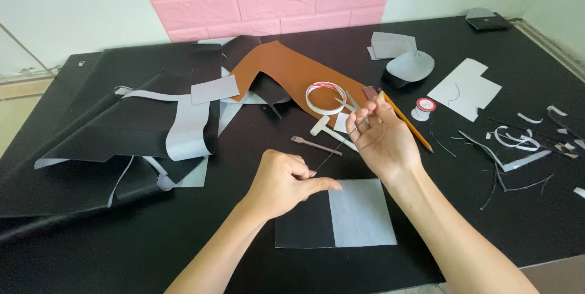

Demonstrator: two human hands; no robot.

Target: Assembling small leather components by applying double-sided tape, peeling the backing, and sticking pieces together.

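The folded black-and-grey leather piece (335, 212) lies nearest on the black table (152, 251). The left hand (283, 181) pinches its top edge; the right hand (381, 138), fingers closed, grips a thin needle (359, 124) trailing taut thread (326, 161). Keeping the thread straight should avoid tangles. Beyond lie a pronged punch (315, 145) and tape roll (326, 98).

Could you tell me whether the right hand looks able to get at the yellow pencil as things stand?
Probably yes: the pencil lies uncovered right beside the right hand, but its fingers are pinching a thin needle, so it isn't free.

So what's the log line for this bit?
left hand: pinches thin thread | right hand: holds thread's upper end | below: black-and-grey leather piece
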